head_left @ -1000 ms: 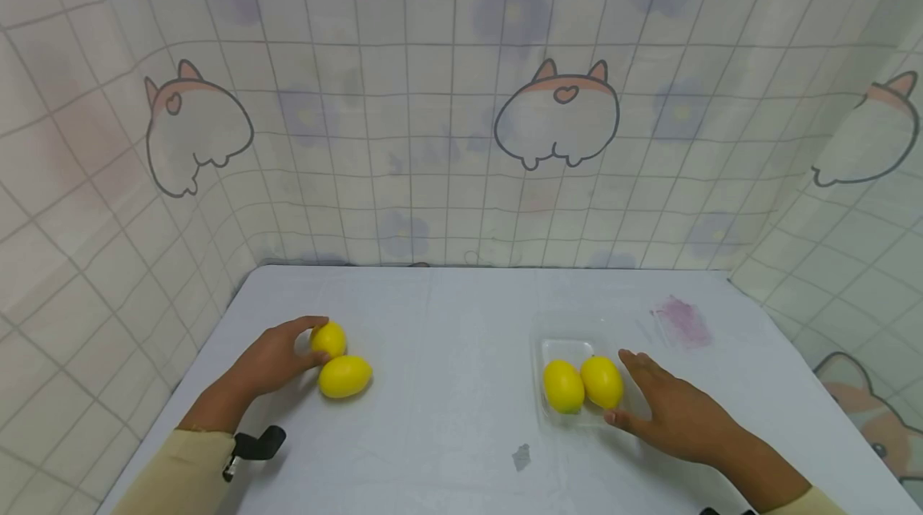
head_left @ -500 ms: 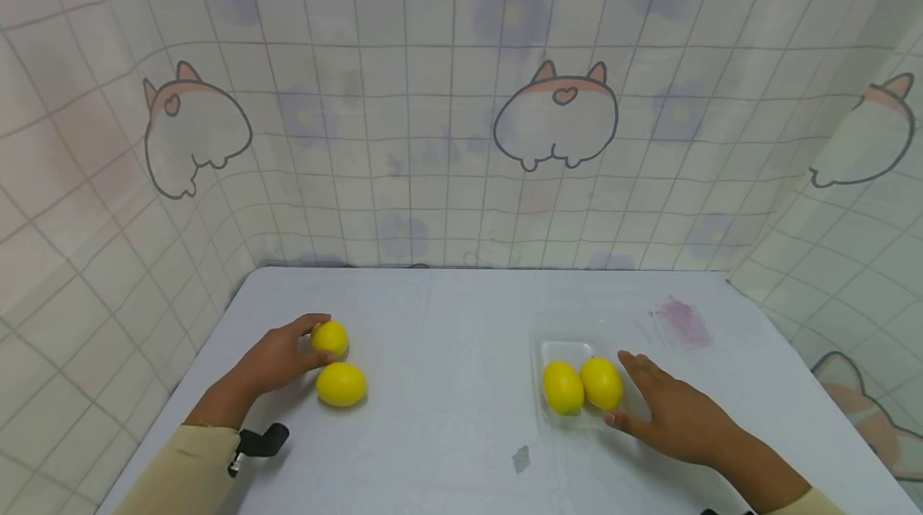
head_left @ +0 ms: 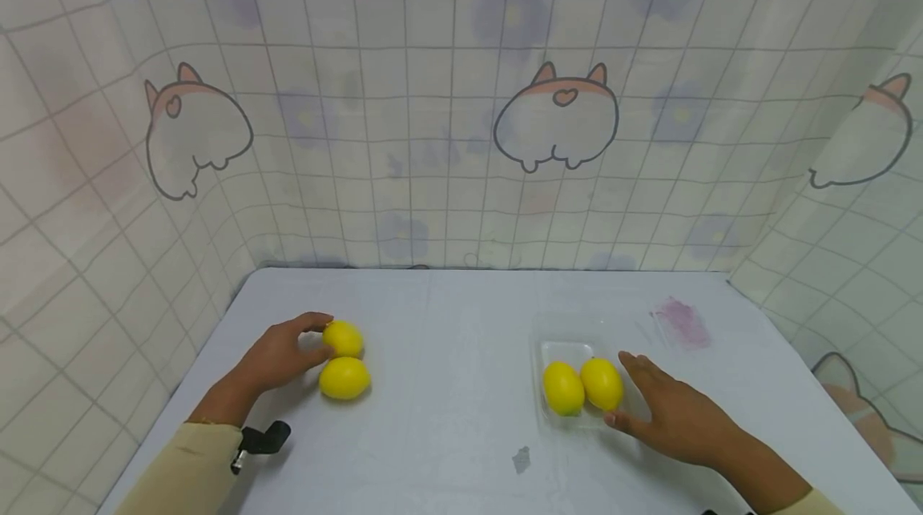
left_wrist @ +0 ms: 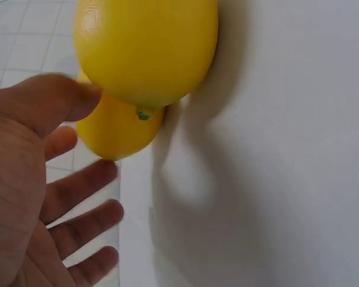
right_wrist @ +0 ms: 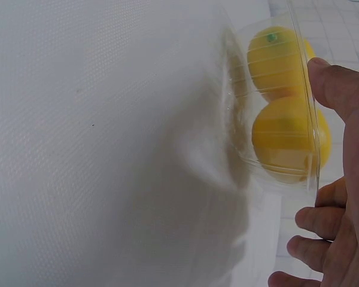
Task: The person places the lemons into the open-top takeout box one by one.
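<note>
In the head view my left hand (head_left: 284, 355) is beside two lemons on the left of the table. Its index fingertip is at the far lemon (head_left: 343, 339), with the thumb at that lemon's near side. Directly in front lies the near lemon (head_left: 344, 378); in the left wrist view this lemon (left_wrist: 146, 48) fills the top, and the other fingers spread loosely below. On the right, a clear plastic container (head_left: 570, 350) has two lemons (head_left: 563, 388) side by side in it. My right hand (head_left: 678, 415) touches its right side, thumb (right_wrist: 335, 86) against the rim, fingers extended.
White sheeting covers the table (head_left: 447, 387). A grey patch (head_left: 521, 459) is near the front, and a pink stain (head_left: 681, 323) is at the back right. Patterned curtains (head_left: 433, 138) enclose the back and sides.
The far lemon has shifted right, toward the fingertips of my left hand. The near lemon slid a little toward me, then back. My right hand and the container stay put.
</note>
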The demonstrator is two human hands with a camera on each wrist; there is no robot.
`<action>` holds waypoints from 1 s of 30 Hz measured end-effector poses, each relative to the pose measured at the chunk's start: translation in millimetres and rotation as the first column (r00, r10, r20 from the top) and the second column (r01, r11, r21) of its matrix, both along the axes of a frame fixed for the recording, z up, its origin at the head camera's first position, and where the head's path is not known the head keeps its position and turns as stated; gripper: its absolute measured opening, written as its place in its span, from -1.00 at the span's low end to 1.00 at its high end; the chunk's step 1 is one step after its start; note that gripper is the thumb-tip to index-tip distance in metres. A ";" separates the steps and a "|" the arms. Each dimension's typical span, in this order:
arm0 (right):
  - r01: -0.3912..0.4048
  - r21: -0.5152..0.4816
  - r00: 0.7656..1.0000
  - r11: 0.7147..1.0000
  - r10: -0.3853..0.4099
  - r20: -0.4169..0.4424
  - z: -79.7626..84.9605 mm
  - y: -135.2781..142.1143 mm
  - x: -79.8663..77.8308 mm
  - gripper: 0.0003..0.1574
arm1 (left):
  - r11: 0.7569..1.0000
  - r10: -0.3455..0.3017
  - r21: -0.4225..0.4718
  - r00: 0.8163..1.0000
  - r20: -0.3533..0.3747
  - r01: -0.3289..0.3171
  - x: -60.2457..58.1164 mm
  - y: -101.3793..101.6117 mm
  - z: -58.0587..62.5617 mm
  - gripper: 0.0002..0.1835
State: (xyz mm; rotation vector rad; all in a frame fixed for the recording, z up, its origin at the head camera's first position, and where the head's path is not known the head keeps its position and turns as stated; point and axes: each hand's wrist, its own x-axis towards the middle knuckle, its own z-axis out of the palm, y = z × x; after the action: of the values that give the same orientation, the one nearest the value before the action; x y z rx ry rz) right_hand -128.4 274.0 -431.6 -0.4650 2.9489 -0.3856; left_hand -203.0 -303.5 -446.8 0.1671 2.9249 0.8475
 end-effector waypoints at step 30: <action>0.007 0.000 0.999 1.000 -0.007 0.036 -0.8 0.7 -1.7 0.36 | 0.958 -0.084 -0.276 0.996 0.002 0.082 -23.9 61.6 13.8 -0.14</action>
State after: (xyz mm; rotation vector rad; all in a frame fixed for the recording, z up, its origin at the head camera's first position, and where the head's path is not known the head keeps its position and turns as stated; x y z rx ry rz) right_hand -130.1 274.7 -432.4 -0.4435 2.9161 -0.3911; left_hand -226.9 -241.9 -433.0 0.2699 2.9795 0.4213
